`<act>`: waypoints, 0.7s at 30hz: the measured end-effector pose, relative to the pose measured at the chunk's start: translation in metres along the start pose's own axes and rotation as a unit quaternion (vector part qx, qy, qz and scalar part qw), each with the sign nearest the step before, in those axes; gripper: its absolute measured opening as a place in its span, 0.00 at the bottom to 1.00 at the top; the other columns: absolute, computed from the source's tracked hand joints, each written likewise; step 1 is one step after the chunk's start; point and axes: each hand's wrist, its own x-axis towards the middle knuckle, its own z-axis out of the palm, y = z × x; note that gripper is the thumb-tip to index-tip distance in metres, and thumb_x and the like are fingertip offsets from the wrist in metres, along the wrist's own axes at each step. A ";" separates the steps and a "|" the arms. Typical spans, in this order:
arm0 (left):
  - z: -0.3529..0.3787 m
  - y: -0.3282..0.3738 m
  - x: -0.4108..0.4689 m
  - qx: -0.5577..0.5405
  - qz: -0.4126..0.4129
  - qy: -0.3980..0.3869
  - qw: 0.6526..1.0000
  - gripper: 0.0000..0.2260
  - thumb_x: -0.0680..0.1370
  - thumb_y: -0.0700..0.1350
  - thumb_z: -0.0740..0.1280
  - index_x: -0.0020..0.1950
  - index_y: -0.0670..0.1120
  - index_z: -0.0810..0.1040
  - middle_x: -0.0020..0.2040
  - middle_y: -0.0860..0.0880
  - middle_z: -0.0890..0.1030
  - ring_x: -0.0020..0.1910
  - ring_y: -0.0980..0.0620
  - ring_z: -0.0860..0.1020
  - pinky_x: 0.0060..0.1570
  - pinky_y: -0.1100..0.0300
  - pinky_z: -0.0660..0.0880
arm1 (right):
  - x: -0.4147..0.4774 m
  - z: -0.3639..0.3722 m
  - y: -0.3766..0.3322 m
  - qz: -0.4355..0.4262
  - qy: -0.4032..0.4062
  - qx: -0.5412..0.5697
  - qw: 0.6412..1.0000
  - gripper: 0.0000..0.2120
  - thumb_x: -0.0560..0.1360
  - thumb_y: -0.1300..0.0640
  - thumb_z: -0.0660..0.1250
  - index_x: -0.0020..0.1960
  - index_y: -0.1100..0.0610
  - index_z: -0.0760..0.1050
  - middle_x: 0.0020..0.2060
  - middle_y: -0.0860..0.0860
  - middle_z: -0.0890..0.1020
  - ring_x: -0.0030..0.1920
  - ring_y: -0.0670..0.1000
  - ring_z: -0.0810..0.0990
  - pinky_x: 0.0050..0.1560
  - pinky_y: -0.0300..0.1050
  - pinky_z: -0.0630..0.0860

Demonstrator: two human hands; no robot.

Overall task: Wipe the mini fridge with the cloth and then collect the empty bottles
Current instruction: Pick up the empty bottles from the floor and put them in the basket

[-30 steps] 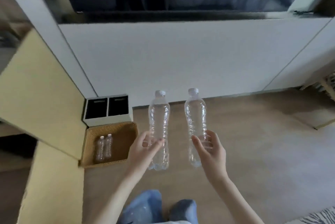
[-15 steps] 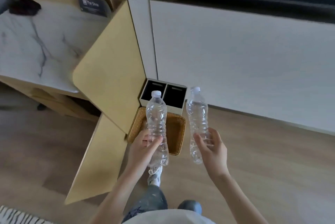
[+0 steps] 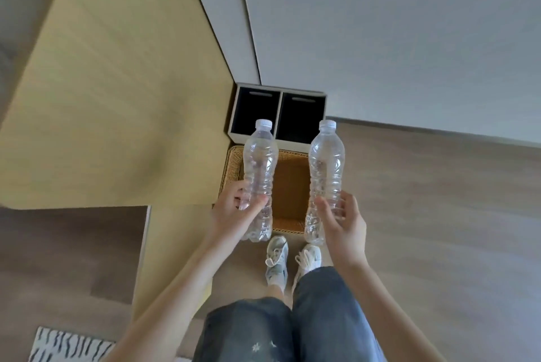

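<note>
I hold two clear empty plastic bottles upright, one in each hand. My left hand (image 3: 234, 211) grips the lower half of the left bottle (image 3: 260, 165). My right hand (image 3: 342, 221) grips the lower half of the right bottle (image 3: 326, 168). Both bottles have white caps and hang directly above a brown wicker basket (image 3: 289, 186) on the floor. The basket's floor between the bottles looks bare; the rest is hidden behind the bottles and my hands. The mini fridge and the cloth are out of view.
A white two-compartment bin (image 3: 278, 112) with black insides stands behind the basket, against the white wall (image 3: 380, 39). A yellow-beige cabinet panel (image 3: 117, 98) fills the left. My shoes (image 3: 292, 262) stand just short of the basket. A striped rug corner (image 3: 67, 344) lies lower left.
My view has tilted down and closer, so the basket now lies right under the bottles. Both hands have kept their grip on the bottles.
</note>
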 end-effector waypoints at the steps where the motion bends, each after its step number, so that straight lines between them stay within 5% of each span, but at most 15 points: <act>1: 0.015 -0.012 0.017 0.006 -0.002 -0.003 1.000 0.22 0.65 0.68 0.70 0.55 0.62 0.76 0.53 0.60 0.80 0.49 0.67 0.78 0.39 0.75 0.72 | 0.016 0.007 0.018 0.010 -0.004 -0.007 1.000 0.20 0.71 0.35 0.69 0.56 0.45 0.73 0.40 0.39 0.83 0.38 0.38 0.81 0.36 0.31 0.76; 5: 0.084 -0.077 0.086 -0.008 -0.033 -0.043 0.999 0.24 0.71 0.62 0.73 0.64 0.59 0.73 0.60 0.64 0.75 0.56 0.70 0.73 0.49 0.71 0.66 | 0.079 0.035 0.110 0.042 -0.007 -0.063 0.997 0.17 0.70 0.33 0.67 0.52 0.41 0.72 0.40 0.45 0.81 0.40 0.42 0.79 0.40 0.40 0.76; 13: 0.217 -0.250 0.207 -0.009 -0.057 -0.080 0.995 0.26 0.73 0.61 0.72 0.68 0.56 0.72 0.60 0.62 0.74 0.59 0.68 0.71 0.50 0.71 0.66 | 0.196 0.098 0.309 0.037 -0.060 -0.127 0.989 0.13 0.72 0.35 0.68 0.51 0.37 0.69 0.38 0.47 0.79 0.37 0.44 0.79 0.37 0.44 0.78; 16: 0.247 -0.301 0.244 0.005 -0.050 -0.068 0.996 0.26 0.74 0.59 0.73 0.69 0.54 0.72 0.59 0.58 0.75 0.57 0.66 0.73 0.48 0.71 0.68 | 0.228 0.123 0.363 0.024 -0.066 -0.152 0.986 0.16 0.73 0.34 0.65 0.53 0.42 0.69 0.40 0.47 0.78 0.38 0.45 0.77 0.39 0.46 0.77; 21: 0.289 -0.363 0.310 0.037 -0.031 -0.046 0.998 0.29 0.72 0.62 0.74 0.70 0.53 0.72 0.55 0.59 0.76 0.52 0.63 0.76 0.47 0.65 0.75 | 0.283 0.173 0.435 0.020 -0.047 -0.163 0.985 0.30 0.72 0.31 0.59 0.66 0.49 0.68 0.53 0.43 0.73 0.48 0.40 0.74 0.45 0.34 0.68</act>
